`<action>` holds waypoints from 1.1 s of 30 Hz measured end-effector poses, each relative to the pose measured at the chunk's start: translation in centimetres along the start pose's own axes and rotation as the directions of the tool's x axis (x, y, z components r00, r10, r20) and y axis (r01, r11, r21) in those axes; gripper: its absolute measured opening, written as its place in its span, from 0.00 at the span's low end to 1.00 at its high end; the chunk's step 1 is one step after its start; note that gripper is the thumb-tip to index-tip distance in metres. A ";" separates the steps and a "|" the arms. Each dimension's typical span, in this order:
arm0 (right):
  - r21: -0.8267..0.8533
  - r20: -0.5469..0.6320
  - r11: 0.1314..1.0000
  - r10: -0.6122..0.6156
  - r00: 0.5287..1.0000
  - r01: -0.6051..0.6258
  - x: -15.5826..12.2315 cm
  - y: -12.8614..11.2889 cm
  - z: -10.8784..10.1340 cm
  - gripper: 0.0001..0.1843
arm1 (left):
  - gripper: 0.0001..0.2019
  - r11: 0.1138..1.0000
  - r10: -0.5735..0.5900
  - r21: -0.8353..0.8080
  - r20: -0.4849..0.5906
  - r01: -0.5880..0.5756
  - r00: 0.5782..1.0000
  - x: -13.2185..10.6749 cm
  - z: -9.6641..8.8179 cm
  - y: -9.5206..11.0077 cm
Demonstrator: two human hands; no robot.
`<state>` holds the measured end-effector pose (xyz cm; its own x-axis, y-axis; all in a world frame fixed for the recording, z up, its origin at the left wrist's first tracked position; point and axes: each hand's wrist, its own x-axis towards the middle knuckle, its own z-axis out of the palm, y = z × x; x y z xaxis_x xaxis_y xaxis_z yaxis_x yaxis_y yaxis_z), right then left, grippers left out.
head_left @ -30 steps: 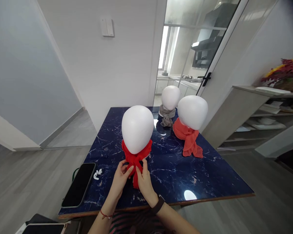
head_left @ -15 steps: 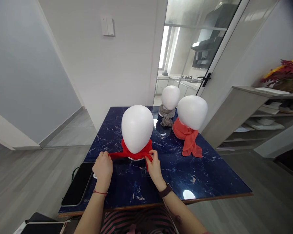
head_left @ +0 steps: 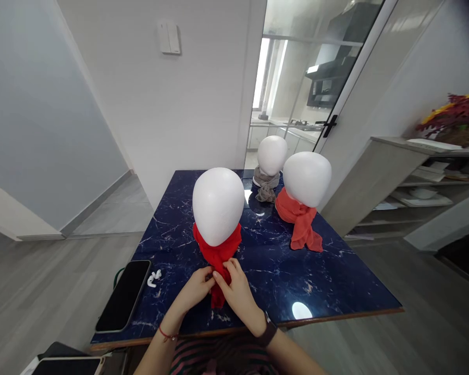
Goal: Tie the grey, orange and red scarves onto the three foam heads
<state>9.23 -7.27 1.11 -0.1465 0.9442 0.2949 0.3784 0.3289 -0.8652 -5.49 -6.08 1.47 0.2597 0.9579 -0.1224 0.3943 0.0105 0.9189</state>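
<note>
A white foam head (head_left: 218, 203) stands on the dark blue marble table (head_left: 328, 281) right in front of me, with a red scarf (head_left: 218, 255) wrapped round its neck and hanging down the front. My left hand (head_left: 196, 288) and my right hand (head_left: 239, 290) meet just below the knot, each with fingers pinched on the scarf's hanging ends. A red string circles my left wrist and a dark watch sits on my right.
Farther back stand a second white head (head_left: 307, 178) in an orange-red scarf (head_left: 300, 222) and a third head (head_left: 272, 154) in a grey scarf. A black phone (head_left: 124, 295) and a small white object (head_left: 155, 278) lie at the table's left edge. Shelving stands at right.
Half a second ago my hands were spread apart, pulling the scarf ends sideways. Both have come back together at the front, and the ends hang down again.
</note>
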 end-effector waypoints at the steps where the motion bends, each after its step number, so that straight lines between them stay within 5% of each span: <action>1: -0.017 0.034 1.000 0.016 0.999 -0.015 -0.6 -0.1 -0.4 0.09 | 0.10 1.000 -0.012 0.024 0.025 0.011 1.000 -0.4 -0.9 -0.1; 4: -0.034 0.042 0.999 0.019 0.999 -0.018 -0.9 0.3 -2.5 0.13 | 0.10 0.995 -0.077 0.049 -0.165 0.086 0.983 -0.7 -3.5 -0.6; 8: -0.097 -0.125 0.993 0.054 0.991 -0.067 3.6 3.0 -5.5 0.14 | 0.08 0.975 -0.203 -0.184 -0.483 0.128 0.852 1.8 -5.1 -1.1; 10: -0.087 -0.123 0.982 0.155 0.980 -0.166 6.8 4.8 -5.9 0.17 | 0.07 0.953 -0.248 -0.282 -0.500 0.115 0.830 3.8 -5.2 -1.0; 14: -0.045 -0.078 0.962 0.265 0.961 -0.269 11.2 7.4 -5.0 0.18 | 0.06 0.925 -0.292 -0.357 -0.440 0.132 0.849 6.2 -5.0 -0.3; 21: 0.008 -0.189 0.983 0.182 0.965 -0.183 11.1 7.2 -3.9 0.12 | 0.13 0.910 -0.301 -0.390 -0.389 0.140 0.871 6.4 -5.1 -0.7; 25: 0.063 -0.211 0.991 0.132 0.969 -0.121 11.0 7.0 -3.2 0.14 | 0.17 0.944 -0.248 -0.310 -0.432 0.115 0.867 6.5 -4.8 -1.2; 28: 0.067 -0.213 0.992 0.123 0.969 -0.111 11.0 7.6 -2.8 0.13 | 0.18 0.985 -0.125 0.028 -0.574 0.173 0.809 5.9 -4.4 -1.2; 30: 0.059 -0.213 0.993 0.117 0.970 -0.107 10.9 7.9 -2.7 0.12 | 0.15 0.912 -0.019 0.313 -0.614 0.266 0.789 5.5 -4.1 -1.3; 33: 0.051 -0.222 0.993 0.117 0.968 -0.108 10.7 8.1 -2.7 0.14 | 0.15 0.884 0.051 0.400 -0.599 0.243 0.799 5.7 -4.1 -1.7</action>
<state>13.20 5.53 -1.60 0.1055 0.9559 0.2742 0.3449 0.2234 -0.9117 -8.31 0.53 0.75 -0.3005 0.9379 0.1736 0.7639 0.1276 0.6326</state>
